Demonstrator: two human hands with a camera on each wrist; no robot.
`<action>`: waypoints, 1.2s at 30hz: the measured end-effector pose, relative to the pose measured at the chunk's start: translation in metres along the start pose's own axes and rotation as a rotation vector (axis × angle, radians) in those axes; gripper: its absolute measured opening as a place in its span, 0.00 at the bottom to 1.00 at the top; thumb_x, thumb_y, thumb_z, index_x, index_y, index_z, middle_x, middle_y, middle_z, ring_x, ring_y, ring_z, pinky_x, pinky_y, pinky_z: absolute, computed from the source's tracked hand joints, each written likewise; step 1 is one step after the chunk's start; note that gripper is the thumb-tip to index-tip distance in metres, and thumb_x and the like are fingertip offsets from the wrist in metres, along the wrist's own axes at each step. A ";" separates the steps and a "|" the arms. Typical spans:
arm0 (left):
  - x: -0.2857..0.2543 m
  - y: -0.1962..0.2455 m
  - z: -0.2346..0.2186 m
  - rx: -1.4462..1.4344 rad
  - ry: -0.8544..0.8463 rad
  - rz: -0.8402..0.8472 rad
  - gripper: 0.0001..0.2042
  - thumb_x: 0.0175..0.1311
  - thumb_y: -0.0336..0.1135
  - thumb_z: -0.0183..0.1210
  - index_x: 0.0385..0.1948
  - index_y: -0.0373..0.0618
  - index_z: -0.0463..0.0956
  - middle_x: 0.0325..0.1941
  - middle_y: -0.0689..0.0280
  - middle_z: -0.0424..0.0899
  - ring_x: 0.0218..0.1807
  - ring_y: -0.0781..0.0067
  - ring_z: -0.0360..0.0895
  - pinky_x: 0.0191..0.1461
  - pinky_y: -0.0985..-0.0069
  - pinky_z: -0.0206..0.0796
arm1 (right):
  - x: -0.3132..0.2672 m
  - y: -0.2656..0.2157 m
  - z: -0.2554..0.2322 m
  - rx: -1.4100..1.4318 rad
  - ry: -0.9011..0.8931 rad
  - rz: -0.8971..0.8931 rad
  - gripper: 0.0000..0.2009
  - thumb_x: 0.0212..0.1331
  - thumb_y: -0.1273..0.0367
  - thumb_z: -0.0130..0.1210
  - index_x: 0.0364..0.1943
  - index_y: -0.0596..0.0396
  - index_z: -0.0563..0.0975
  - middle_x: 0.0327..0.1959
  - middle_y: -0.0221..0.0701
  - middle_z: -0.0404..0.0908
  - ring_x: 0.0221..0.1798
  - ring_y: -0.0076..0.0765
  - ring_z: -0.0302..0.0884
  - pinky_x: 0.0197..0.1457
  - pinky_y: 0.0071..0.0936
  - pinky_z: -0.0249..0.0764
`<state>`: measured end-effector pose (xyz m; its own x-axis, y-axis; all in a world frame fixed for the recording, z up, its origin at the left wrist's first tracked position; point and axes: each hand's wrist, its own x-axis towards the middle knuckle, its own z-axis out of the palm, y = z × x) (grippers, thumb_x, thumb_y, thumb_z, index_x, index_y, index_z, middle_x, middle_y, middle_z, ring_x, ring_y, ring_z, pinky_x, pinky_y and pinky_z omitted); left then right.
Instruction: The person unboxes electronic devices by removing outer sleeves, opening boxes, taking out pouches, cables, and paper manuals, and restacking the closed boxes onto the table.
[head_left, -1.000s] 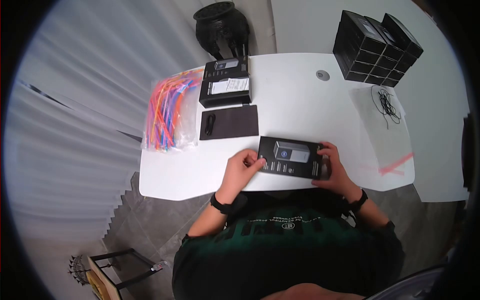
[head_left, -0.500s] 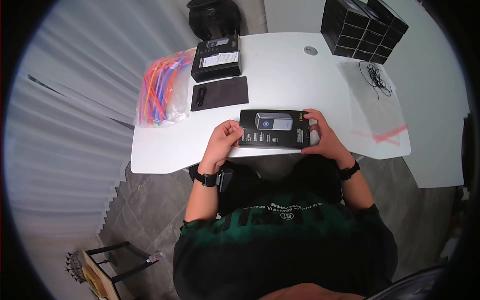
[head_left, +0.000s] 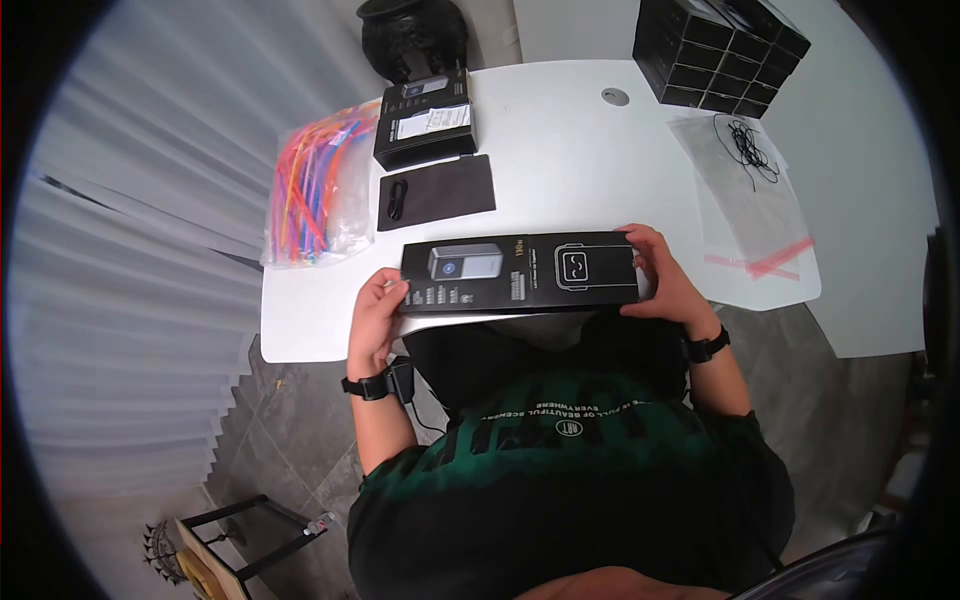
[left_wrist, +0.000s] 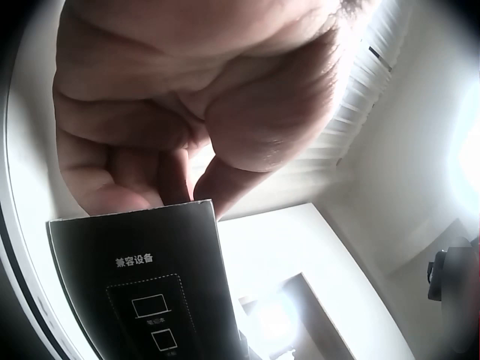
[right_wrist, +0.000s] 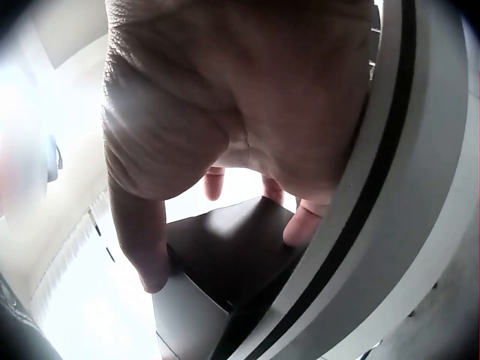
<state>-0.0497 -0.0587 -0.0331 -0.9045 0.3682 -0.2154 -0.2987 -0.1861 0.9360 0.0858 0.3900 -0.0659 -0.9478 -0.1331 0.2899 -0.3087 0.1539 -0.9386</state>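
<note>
A black printed box sleeve, with a picture of a grey device, is partly off a black inner box bearing a white line drawing. Together they form one long piece at the table's front edge. My left hand pinches the sleeve's left end; the left wrist view shows thumb and fingers at the edge of the sleeve's printed panel. Around the inner box's right end, my right hand grips with thumb on the near side and fingers on the far side. The right wrist view shows the plain dark box end between them.
Behind lie a dark pouch with a coiled black cable and black boxes. A bag of colourful strips is at left. At right are stacked black boxes, a clear plastic bag and a tangled black cord.
My left hand has moved left with the sleeve, uncovering much of the inner box. The right hand still grips the right end. The head view has shifted slightly.
</note>
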 end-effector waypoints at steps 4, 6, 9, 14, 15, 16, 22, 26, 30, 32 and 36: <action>-0.008 0.009 -0.014 -0.001 0.040 0.015 0.03 0.74 0.28 0.58 0.44 0.46 0.75 0.36 0.72 0.86 0.35 0.86 0.79 0.38 0.88 0.68 | -0.014 -0.019 -0.008 -0.104 0.015 0.014 0.50 0.35 0.74 0.78 0.70 0.46 0.64 0.74 0.34 0.60 0.73 0.36 0.62 0.62 0.30 0.67; -0.003 0.006 -0.033 0.049 0.095 0.048 0.03 0.74 0.30 0.59 0.44 0.47 0.75 0.35 0.74 0.85 0.34 0.89 0.80 0.33 0.90 0.66 | -0.032 -0.025 -0.022 -0.140 0.093 0.009 0.50 0.34 0.73 0.78 0.69 0.47 0.64 0.73 0.35 0.61 0.74 0.37 0.62 0.65 0.31 0.66; 0.002 0.020 -0.007 0.044 0.158 0.105 0.03 0.75 0.31 0.58 0.44 0.50 0.75 0.32 0.79 0.82 0.25 0.94 0.70 0.25 0.90 0.54 | -0.056 -0.038 -0.043 -0.076 0.279 -0.025 0.48 0.35 0.71 0.78 0.68 0.48 0.65 0.73 0.37 0.61 0.75 0.39 0.61 0.70 0.33 0.65; 0.031 0.016 0.038 0.103 -0.007 0.020 0.03 0.75 0.32 0.59 0.44 0.52 0.74 0.29 0.82 0.80 0.26 0.95 0.67 0.27 0.90 0.50 | -0.084 -0.053 -0.059 0.062 0.541 -0.026 0.48 0.38 0.70 0.77 0.71 0.53 0.64 0.74 0.39 0.60 0.76 0.40 0.62 0.78 0.36 0.59; 0.038 0.013 0.059 0.098 -0.020 0.010 0.04 0.75 0.32 0.59 0.44 0.52 0.74 0.28 0.82 0.80 0.26 0.95 0.66 0.28 0.89 0.51 | -0.084 -0.057 -0.057 0.064 0.582 0.010 0.50 0.40 0.68 0.77 0.73 0.56 0.62 0.74 0.39 0.59 0.76 0.40 0.62 0.78 0.36 0.59; 0.046 0.011 0.078 0.093 -0.031 0.000 0.04 0.75 0.32 0.60 0.45 0.51 0.74 0.28 0.82 0.79 0.27 0.94 0.66 0.29 0.88 0.52 | -0.083 -0.060 -0.055 0.067 0.622 0.045 0.52 0.41 0.67 0.77 0.75 0.59 0.60 0.75 0.39 0.59 0.75 0.40 0.63 0.78 0.36 0.59; 0.116 -0.006 0.154 0.232 -0.267 0.003 0.07 0.71 0.31 0.64 0.41 0.44 0.74 0.27 0.74 0.80 0.28 0.87 0.73 0.31 0.85 0.63 | -0.057 -0.055 -0.044 -0.083 0.819 -0.147 0.47 0.43 0.59 0.78 0.69 0.64 0.70 0.71 0.38 0.64 0.76 0.38 0.62 0.79 0.34 0.55; 0.147 -0.014 0.176 0.376 -0.301 0.011 0.09 0.69 0.32 0.67 0.40 0.42 0.75 0.26 0.72 0.80 0.28 0.84 0.75 0.34 0.83 0.69 | -0.038 -0.056 -0.036 0.063 0.810 -0.185 0.48 0.43 0.58 0.80 0.70 0.62 0.69 0.72 0.37 0.63 0.77 0.39 0.61 0.80 0.35 0.54; 0.140 -0.013 0.176 0.766 -0.150 0.460 0.11 0.71 0.33 0.64 0.50 0.41 0.77 0.41 0.69 0.82 0.45 0.80 0.78 0.50 0.80 0.71 | -0.027 -0.060 -0.028 0.088 0.728 -0.221 0.49 0.41 0.59 0.81 0.69 0.60 0.66 0.74 0.40 0.62 0.77 0.41 0.60 0.81 0.37 0.54; 0.116 0.008 0.165 0.470 -0.179 0.597 0.15 0.72 0.38 0.61 0.54 0.39 0.77 0.50 0.64 0.81 0.53 0.76 0.77 0.57 0.77 0.70 | -0.025 -0.063 -0.025 0.082 0.689 -0.219 0.49 0.40 0.59 0.81 0.69 0.59 0.66 0.74 0.41 0.61 0.78 0.43 0.60 0.81 0.39 0.54; 0.050 0.018 0.139 0.250 -0.537 0.461 0.19 0.75 0.41 0.58 0.58 0.37 0.76 0.57 0.60 0.80 0.60 0.69 0.77 0.64 0.71 0.69 | -0.020 -0.054 -0.014 0.091 0.509 -0.245 0.48 0.38 0.62 0.81 0.67 0.53 0.65 0.74 0.44 0.58 0.77 0.48 0.60 0.81 0.43 0.54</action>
<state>-0.0582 0.0831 0.0112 -0.6290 0.7089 0.3191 0.2106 -0.2398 0.9477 0.1203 0.3979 -0.0185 -0.7755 0.3373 0.5336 -0.5376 0.0904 -0.8384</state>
